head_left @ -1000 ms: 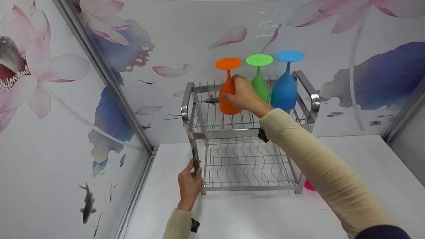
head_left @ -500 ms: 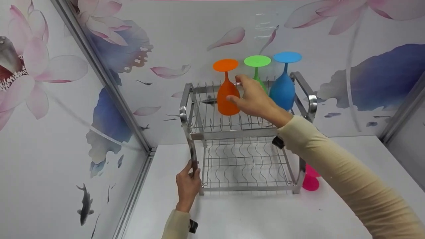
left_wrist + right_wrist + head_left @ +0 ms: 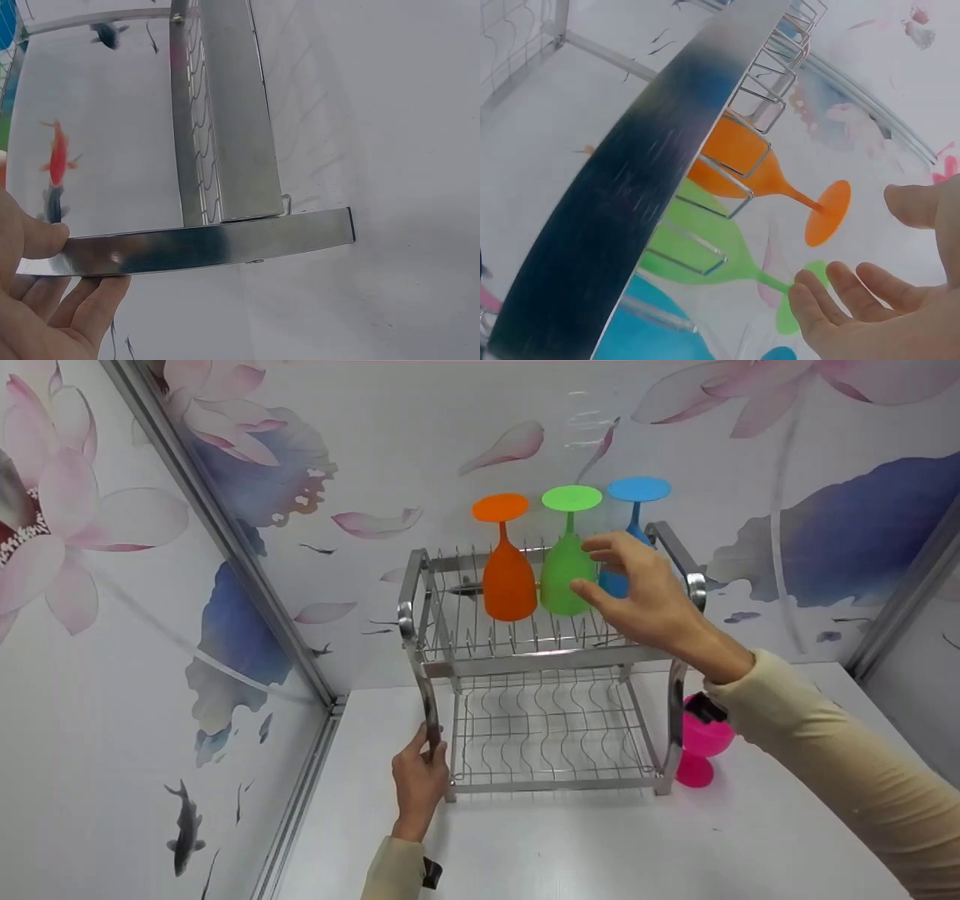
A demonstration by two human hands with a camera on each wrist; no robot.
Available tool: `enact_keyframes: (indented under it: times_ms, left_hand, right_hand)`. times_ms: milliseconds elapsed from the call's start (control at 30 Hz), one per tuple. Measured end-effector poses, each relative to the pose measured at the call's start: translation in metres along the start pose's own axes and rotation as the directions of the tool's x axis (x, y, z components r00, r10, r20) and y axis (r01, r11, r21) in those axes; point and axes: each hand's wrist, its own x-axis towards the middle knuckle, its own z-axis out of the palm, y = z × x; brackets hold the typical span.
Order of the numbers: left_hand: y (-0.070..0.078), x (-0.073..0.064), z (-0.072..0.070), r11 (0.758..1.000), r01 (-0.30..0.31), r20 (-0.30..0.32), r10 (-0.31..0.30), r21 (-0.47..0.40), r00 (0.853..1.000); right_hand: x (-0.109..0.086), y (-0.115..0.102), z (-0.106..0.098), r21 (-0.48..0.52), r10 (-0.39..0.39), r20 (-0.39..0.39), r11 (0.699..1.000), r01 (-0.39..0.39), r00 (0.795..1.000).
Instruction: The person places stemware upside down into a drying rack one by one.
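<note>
Upside down on the top tier of a metal dish rack (image 3: pixel 540 662) stand three goblets: an orange goblet (image 3: pixel 510 585) on the left, a green goblet (image 3: pixel 559 574) in the middle and a blue goblet (image 3: pixel 613 583) on the right. My right hand (image 3: pixel 649 596) hovers before the green and blue ones, partly covering both, fingers spread and holding nothing. The right wrist view shows that hand (image 3: pixel 907 307) apart from the orange goblet's foot (image 3: pixel 829 214). My left hand (image 3: pixel 421 780) grips the rack's left side post (image 3: pixel 165 249), thumb on one face and fingers on the other.
A pink goblet (image 3: pixel 705 739) stands on the white table (image 3: pixel 555 847) just right of the rack, partly hidden by the right wrist's camera. The lower wire tier (image 3: pixel 555 727) holds no dishes. A patterned wall (image 3: pixel 405 450) rises behind the rack.
My right hand has let go of the orange goblet and drawn back to the right, uncovering the green goblet. The orange goblet stays upside down on the rack. My left hand keeps its grip.
</note>
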Motion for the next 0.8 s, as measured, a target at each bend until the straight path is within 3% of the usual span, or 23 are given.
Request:
enact_keyframes:
  times_ms: [400,800]
  left_hand:
    - [0.0,0.0,-0.002,1.0,0.02,0.011,-0.02,-0.021,1.0]
    - [-0.001,0.0,-0.001,1.0,0.01,0.012,-0.01,-0.016,1.0]
  right_hand:
    - [-0.062,0.016,-0.045,-0.103,-0.074,-0.123,0.993,0.061,0.99]
    - [-0.131,0.057,-0.074,-0.208,-0.062,-0.204,0.978,0.019,0.977]
